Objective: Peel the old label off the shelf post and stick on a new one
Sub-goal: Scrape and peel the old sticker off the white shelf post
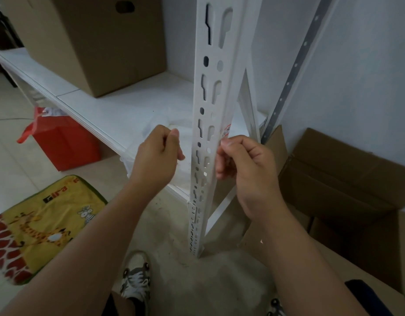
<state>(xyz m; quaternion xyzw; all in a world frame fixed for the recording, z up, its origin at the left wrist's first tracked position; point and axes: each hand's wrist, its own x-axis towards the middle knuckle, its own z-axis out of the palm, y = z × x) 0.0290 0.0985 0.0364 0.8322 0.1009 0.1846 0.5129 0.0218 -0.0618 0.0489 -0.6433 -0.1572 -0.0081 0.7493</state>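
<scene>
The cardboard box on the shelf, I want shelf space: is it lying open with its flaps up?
No, the cardboard box sits closed on the white shelf.

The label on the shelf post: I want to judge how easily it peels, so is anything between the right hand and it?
Nothing visible. The right hand sits just below the label on the shelf post, fingertips at its lower edge. The left hand is off to the post's other side.

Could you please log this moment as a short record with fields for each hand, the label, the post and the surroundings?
left hand: fingers curled, beside the post, not touching it; whether it pinches anything cannot be told
right hand: fingertips at the post's right edge, just below the label
label: red and white, on the post's right face
shelf post: white, slotted, upright
surroundings: cardboard box on the shelf, red bag on the floor
</scene>
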